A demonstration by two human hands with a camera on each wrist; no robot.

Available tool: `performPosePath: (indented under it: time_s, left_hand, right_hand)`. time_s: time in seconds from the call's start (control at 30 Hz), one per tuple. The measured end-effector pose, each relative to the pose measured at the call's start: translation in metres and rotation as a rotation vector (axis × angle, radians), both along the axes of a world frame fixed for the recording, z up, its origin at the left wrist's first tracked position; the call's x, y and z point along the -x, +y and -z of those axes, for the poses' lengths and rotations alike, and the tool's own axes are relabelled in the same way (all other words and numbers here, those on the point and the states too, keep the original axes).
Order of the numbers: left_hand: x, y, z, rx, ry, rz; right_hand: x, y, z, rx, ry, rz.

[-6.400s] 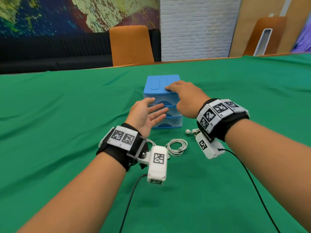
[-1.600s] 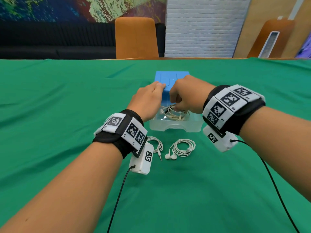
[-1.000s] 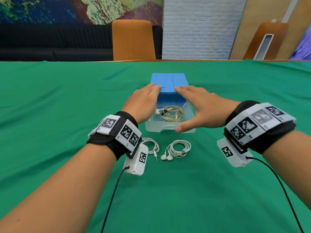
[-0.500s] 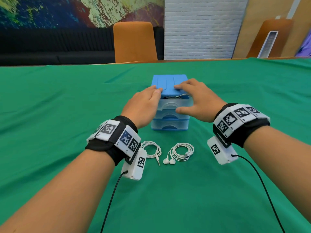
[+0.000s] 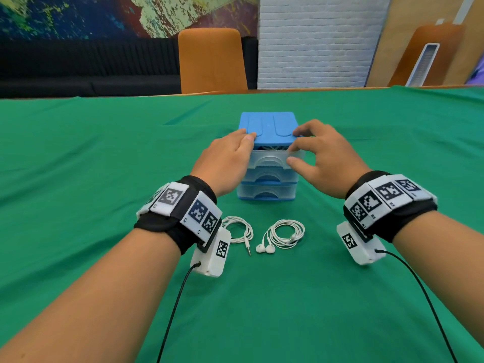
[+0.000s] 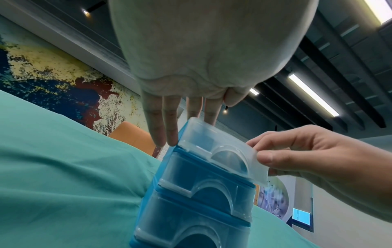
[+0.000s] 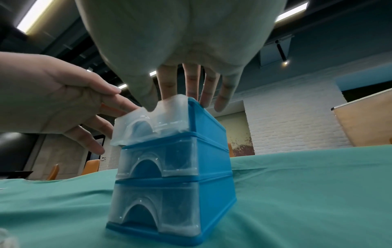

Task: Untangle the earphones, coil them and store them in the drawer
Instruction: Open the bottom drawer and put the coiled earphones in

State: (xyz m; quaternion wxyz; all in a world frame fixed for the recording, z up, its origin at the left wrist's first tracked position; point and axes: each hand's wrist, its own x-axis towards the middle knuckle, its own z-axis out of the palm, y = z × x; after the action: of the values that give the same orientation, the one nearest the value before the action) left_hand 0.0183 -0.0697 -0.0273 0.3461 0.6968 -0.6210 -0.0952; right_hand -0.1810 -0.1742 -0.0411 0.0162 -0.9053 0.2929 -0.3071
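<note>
Small blue plastic three-drawer cabinet [image 5: 267, 127] stood mid-table on green cloth-covered table [image 5: 78, 179]. Top clear plastic drawer [image 5: 272, 159] sat slightly out from the frame, not flush; the two lower drawers shut flush. Cord faintly visible in the gap under the blue lid; not clear enough to tell more.

Left hand [image 5: 227, 158] lay against the cabinet's left side, fingers straight, tips touching the lid's left front corner and the side wall; gripped nothing. Right hand [image 5: 322, 155] at the cabinet's right front corner: thumb [image 6: 265, 156] pressed on the drawer's front face, index finger on the drawer's upper rim, so the drawer front was pinched between them; other fingers rested on the lid's right edge.

Two coiled white wired earphones on the cloth near the cabinet's front, between the wrists: left coil [image 5: 239, 230] with jack plug pointing toward the viewer, right coil [image 5: 286, 233] with both earbuds just beside it on the left. Coils apart from each other, untouched by either hand.

Orange chair [image 5: 212, 61] beyond the table's far edge.
</note>
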Motion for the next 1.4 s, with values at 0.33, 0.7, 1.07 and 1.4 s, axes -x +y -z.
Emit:
performPosePath:
  time_s: [0.33,0.7,1.07,1.4]
  left_hand:
    - [0.001,0.002,-0.003,-0.068,-0.029,-0.016]
    - [-0.008,-0.008,0.01,0.004,-0.118,-0.02]
    - [-0.013,-0.02,0.011,0.069,-0.223,-0.049]
    - [-0.011,-0.021,0.012,0.077,-0.212,-0.078]
  right_hand:
    - [-0.012,0.004,-0.02,-0.003,0.021,0.118]
    - [-0.025,0.003,-0.021,-0.062,0.139,0.219]
    - [-0.028,-0.002,-0.02,-0.153,0.014,0.179]
    - [-0.03,0.001,-0.018,-0.147,-0.001,0.185]
